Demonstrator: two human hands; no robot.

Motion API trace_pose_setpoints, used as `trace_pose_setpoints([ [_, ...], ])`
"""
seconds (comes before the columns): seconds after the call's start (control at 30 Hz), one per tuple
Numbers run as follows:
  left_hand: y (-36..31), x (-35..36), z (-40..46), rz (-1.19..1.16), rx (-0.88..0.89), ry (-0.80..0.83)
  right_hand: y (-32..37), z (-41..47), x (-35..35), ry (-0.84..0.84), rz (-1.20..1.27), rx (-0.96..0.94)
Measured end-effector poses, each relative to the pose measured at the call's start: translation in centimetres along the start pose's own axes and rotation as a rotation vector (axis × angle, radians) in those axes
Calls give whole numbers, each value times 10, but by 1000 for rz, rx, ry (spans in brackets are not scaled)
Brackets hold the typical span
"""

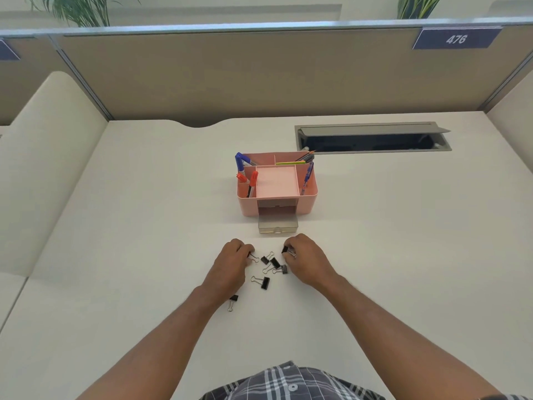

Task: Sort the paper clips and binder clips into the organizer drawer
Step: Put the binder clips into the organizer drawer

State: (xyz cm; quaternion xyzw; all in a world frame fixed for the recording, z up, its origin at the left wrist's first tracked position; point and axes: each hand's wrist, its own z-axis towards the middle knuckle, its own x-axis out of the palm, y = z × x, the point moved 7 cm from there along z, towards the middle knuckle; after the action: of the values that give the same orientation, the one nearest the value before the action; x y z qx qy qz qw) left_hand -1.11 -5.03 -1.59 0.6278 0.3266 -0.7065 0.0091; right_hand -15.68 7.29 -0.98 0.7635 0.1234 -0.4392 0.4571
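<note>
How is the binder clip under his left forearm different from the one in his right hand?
The binder clip by the left forearm lies alone on the desk, untouched, its wire handles plain to see. The binder clip in the right hand is pinched in the fingers and partly hidden. Both are small and black.

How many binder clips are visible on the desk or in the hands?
7. One at the left hand fingertips, one pinched by the right hand, three clustered between, one nearer, one beside the left wrist. Hands may hide more.
</note>
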Motion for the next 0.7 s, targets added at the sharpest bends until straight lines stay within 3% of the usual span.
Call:
trace_pose_setpoints([
  [0.2, -2, -15, 7, -201, -123, -72, 1, 1, -8, -30, 127, 20],
  [0.3, -10, -26, 19, -226, -145, -105, 10, 5, -25, -149, 175, -26],
  [0.47, -39, -52, 52, -106, 16, -229, 30, 25, -58, -319, 141, -114],
  [0.7, -67, -57, 83, 197, 133, -224, 42, 52, -59, -192, -120, -156],
])
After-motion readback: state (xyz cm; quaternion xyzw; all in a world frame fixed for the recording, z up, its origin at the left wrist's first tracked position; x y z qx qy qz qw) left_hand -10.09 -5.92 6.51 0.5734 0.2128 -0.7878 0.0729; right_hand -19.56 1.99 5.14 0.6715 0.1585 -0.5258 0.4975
